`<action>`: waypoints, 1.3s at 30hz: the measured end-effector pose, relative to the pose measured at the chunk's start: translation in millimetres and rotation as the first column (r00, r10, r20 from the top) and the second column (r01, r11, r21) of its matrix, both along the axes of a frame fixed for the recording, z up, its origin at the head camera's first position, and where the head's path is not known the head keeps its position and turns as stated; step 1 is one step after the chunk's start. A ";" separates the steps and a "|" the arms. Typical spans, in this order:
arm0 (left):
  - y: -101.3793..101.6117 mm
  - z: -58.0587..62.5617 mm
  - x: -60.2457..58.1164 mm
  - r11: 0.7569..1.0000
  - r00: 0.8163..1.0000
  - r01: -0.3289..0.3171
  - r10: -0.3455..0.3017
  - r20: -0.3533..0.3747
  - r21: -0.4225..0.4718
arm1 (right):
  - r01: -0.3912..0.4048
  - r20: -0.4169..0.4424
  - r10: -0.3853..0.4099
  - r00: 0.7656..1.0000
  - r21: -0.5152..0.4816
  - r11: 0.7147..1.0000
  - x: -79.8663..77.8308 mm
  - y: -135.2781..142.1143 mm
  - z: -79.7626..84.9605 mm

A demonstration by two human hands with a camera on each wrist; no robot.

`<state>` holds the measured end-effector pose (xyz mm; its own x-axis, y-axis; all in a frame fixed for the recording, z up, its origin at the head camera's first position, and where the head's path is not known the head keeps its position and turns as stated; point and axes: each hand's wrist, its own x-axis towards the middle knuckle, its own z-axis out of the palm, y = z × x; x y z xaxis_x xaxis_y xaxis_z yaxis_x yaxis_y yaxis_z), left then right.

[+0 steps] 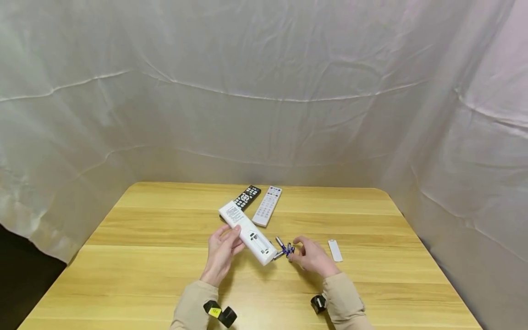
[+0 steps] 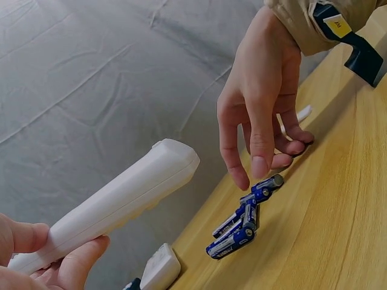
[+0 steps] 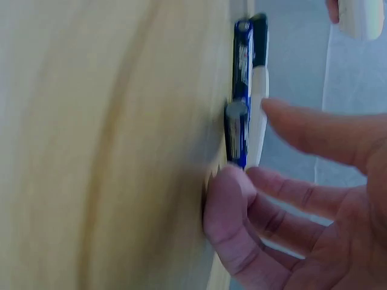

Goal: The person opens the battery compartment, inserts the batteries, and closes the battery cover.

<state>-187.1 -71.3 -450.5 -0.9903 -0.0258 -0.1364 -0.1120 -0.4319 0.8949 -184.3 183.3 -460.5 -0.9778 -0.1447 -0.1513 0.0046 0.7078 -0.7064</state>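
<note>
My left hand (image 1: 222, 253) holds a white remote control (image 1: 244, 228) between thumb and fingers, tilted above the table with its back up. Its battery compartment (image 1: 259, 242) is uncovered, and no batteries show in it. Several blue-and-silver batteries (image 2: 233, 241) lie crossed in a small pile on the wood, to the right of the remote's lower end. Over the pile hovers my right hand (image 1: 314, 257), thumb and forefinger spread apart with nothing pinched between them. In the right wrist view, its other fingertips (image 3: 227, 196) are down by the tabletop, close to a battery.
A white battery cover (image 1: 335, 250) lies to the right of my right hand. Farther back, a black remote (image 1: 249, 196) and another white remote (image 1: 267, 206) rest on the wooden table (image 1: 156, 229). A grey cloth curtain (image 1: 264, 128) hangs behind the table.
</note>
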 end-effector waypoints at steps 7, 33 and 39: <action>0.4 -1.5 -2.3 1.000 1.000 -0.003 0.003 0.011 -0.004 | 0.008 -0.011 -0.008 1.000 0.024 1.000 -0.5 0.3 -1.2; 1.5 -1.0 -2.9 1.000 1.000 -0.005 0.005 0.001 -0.015 | -0.011 -0.012 0.011 1.000 0.007 1.000 -0.7 2.4 -1.0; 0.9 -0.9 -2.7 1.000 1.000 -0.009 0.009 -0.001 -0.010 | -0.015 -0.002 0.015 1.000 -0.007 1.000 -2.0 3.4 -2.0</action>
